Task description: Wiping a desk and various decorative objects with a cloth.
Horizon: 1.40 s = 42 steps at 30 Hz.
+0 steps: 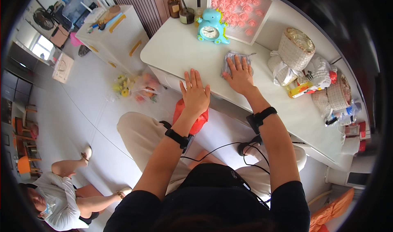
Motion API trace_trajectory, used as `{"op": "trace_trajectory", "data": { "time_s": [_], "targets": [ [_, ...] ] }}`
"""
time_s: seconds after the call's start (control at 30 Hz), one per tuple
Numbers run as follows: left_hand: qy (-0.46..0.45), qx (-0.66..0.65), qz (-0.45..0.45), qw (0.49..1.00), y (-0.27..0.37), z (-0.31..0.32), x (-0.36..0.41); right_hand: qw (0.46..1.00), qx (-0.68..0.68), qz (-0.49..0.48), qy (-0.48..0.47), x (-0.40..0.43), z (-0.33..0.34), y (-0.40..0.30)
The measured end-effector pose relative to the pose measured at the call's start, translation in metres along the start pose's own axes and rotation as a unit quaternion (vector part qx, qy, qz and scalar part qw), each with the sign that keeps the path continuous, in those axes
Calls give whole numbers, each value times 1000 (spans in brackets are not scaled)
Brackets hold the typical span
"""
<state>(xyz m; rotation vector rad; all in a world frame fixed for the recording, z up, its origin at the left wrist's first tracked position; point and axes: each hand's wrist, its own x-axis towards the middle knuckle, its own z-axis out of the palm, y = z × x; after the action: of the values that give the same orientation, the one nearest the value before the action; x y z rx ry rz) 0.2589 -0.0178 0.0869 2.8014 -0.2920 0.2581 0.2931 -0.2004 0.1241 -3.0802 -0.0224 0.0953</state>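
Observation:
My right hand lies flat, fingers spread, on a folded grey striped cloth on the white cabinet top. To its left, my left hand is held palm down at the cabinet's front edge, fingers apart, with nothing in it; whether it touches the edge I cannot tell. Behind the cloth stands a turquoise dinosaur-shaped alarm clock, with a white-framed picture of pink paper roses leaning behind it. Below my left hand, a red plastic bag shows near the floor.
Brown glass bottle and dark jar stand at the back left corner. Woven baskets, a yellow-white packet and a plastic bottle line the right side. A seated person is at lower left; a black cable crosses my lap.

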Motion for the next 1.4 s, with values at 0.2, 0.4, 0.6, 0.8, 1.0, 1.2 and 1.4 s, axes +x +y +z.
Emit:
{"op": "trace_trajectory", "data": {
  "time_s": [0.2, 0.4, 0.6, 0.8, 1.0, 1.2, 1.4],
  "targets": [
    [-60, 1, 21, 998, -8, -6, 5, 1000, 26, -6, -8, -49, -3, -14],
    [-192, -124, -3, 973, -10, -42, 13, 998, 36, -56, 6, -95, 3, -7],
    [-154, -415, 36, 896, 7, -86, 3, 998, 59, -22, 14, -89, 2, 14],
    [-163, -506, 94, 841, -1, -59, 17, 994, 103, 36, 2, -49, 0, 2],
    [-164, -513, 130, 833, -21, -33, 36, 918, 281, 15, 280, 35, -18, 2],
    [-126, -383, 166, 900, -32, -40, 57, 880, 317, 20, 354, 126, -25, -14],
    [-86, -367, 115, 919, -44, -31, 73, 891, 270, 82, 355, 148, -25, -24]
  ]
}}
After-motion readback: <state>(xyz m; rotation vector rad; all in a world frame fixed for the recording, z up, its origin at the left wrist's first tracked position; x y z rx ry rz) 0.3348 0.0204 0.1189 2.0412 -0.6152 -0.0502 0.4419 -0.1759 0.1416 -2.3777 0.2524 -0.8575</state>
